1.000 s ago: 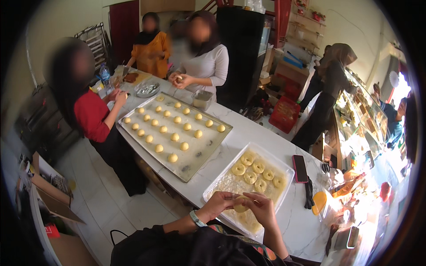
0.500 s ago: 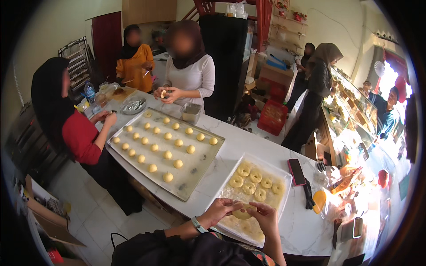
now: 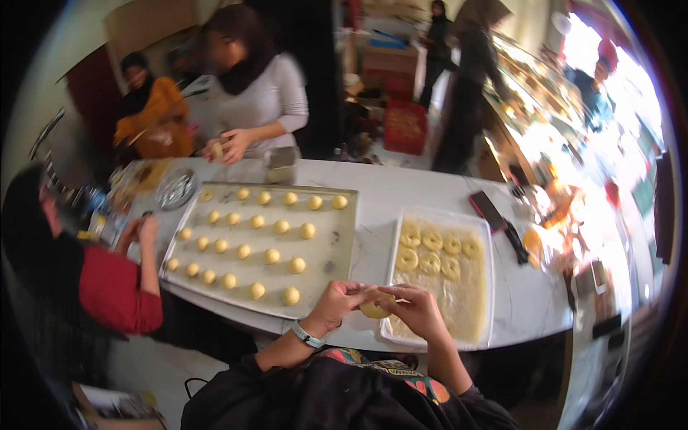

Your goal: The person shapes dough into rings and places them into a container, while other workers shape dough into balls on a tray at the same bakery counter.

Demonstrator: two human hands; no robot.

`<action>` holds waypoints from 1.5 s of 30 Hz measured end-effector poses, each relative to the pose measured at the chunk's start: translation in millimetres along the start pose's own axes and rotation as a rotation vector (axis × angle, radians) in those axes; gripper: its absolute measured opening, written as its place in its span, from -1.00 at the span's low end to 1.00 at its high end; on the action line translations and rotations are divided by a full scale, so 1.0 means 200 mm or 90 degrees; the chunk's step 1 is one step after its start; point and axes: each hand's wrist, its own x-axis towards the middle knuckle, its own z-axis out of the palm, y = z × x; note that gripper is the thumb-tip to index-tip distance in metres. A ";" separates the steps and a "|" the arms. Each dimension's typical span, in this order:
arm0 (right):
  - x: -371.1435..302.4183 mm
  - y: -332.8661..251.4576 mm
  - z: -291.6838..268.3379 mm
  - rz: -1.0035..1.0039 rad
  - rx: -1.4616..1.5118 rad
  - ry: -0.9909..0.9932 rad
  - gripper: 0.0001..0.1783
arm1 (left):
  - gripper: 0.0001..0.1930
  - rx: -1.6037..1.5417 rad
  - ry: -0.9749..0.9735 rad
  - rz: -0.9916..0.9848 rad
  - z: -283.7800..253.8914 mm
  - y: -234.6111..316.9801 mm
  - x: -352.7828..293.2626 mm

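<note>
A piece of pale yellow dough point(image 3: 374, 309) is held up between my two hands over the near left edge of the white tray. My left hand point(image 3: 333, 304) pinches it from the left, fingertips almost meeting those of my right hand point(image 3: 418, 309). The right fingers press on its top and right side; they hide part of its shape. Below and beyond, the shallow white tray point(image 3: 392, 266) holds several dough rings point(image 3: 406, 259) in its far half. Its near half shows a yellowish, floury surface. Left of my hands lies a large metal baking tray point(image 3: 328, 247) with rows of dough balls point(image 3: 256, 222).
A phone point(image 3: 487, 208) and a black object point(image 3: 516, 244) lie right of the white tray. A metal tub point(image 3: 280, 165) and a bowl point(image 3: 175, 188) stand beyond the baking tray. Co-workers in white point(image 3: 261, 100), orange point(image 3: 154, 122) and red point(image 3: 120, 290) stand around the table's far and left sides.
The whole view has swung and tilted down. My hands, still on the dough, have shifted from over the white tray toward its left edge. The rings have not visibly changed.
</note>
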 end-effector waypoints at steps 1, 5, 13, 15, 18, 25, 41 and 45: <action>-0.01 0.00 -0.01 0.020 0.015 0.008 -0.72 | -0.76 0.013 -0.035 -0.023 0.00 0.02 0.01; -0.06 -0.04 -0.05 0.041 0.027 0.083 -0.69 | -0.77 -0.026 -0.103 -0.082 0.03 0.02 0.09; -0.17 -0.02 -0.21 0.041 0.064 0.202 -0.68 | -0.73 0.053 -0.188 -0.077 0.23 0.06 0.26; -0.16 -0.03 -0.25 0.046 0.087 0.203 -0.66 | -0.71 0.058 -0.232 -0.098 0.25 0.05 0.31; -0.16 0.00 -0.34 0.087 0.126 0.179 -0.61 | -0.70 0.071 -0.218 -0.095 0.30 0.05 0.36; -0.09 0.11 -0.51 0.125 0.257 0.069 -0.54 | -0.71 0.024 -0.208 -0.116 0.44 -0.03 0.44; 0.23 0.40 -1.08 0.262 -0.451 0.006 -0.60 | -0.80 0.022 0.116 0.056 0.33 -0.23 0.37; 0.25 0.43 -1.07 0.207 -0.522 0.038 -0.62 | -0.82 0.010 0.143 0.076 0.28 -0.21 0.34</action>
